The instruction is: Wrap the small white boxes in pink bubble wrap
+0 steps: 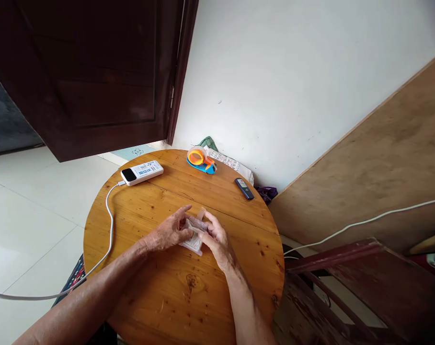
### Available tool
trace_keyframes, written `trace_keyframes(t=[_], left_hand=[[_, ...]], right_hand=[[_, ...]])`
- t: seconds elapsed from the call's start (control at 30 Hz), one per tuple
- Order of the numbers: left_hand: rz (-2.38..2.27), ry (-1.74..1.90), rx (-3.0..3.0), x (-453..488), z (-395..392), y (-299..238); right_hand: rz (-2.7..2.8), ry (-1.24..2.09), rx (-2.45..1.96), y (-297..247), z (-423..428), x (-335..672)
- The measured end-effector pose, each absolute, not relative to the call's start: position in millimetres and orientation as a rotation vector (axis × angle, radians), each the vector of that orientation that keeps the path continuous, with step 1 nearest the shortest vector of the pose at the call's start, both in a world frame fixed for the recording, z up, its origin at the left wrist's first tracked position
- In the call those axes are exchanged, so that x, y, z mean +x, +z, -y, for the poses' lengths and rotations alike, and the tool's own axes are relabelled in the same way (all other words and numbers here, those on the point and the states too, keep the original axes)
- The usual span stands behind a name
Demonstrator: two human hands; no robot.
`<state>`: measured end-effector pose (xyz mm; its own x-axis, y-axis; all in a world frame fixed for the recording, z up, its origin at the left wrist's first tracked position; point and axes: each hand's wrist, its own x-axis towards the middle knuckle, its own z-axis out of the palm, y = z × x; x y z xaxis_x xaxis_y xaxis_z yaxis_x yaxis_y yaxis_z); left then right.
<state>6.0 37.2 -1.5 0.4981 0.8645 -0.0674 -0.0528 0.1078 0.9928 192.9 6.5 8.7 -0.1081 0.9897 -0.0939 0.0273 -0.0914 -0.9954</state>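
Both my hands meet at the middle of a round wooden table (160, 292). My left hand (169, 232) and my right hand (215, 239) pinch a small clear plastic packet (195, 235) with something pale inside, held just above or on the tabletop. The fingers of both hands are curled onto the packet. What the packet contains is too small to make out.
A white power bank (142, 172) with a white cable (109, 225) lies at the table's far left. An orange and blue tape dispenser (200, 159) and a small dark remote (244, 188) sit at the far edge. A brown board (383, 158) leans on the right wall; a dark door (95, 76) stands at left.
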Motion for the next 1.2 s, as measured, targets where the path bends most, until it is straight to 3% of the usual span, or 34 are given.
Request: trace_keyframes(t=[0.5, 0.77, 1.2], left_hand=[[-0.967, 0.761, 1.511, 11, -30, 4], [-0.916, 0.800, 1.452, 11, -27, 8], [-0.976, 0.813, 1.545, 10, -31, 4]], right_hand=[[1.060, 0.929, -1.307, -8, -27, 181], [1.073, 1.047, -1.271, 0, -25, 179], [1.274, 0.886, -1.112, 10, -17, 173]])
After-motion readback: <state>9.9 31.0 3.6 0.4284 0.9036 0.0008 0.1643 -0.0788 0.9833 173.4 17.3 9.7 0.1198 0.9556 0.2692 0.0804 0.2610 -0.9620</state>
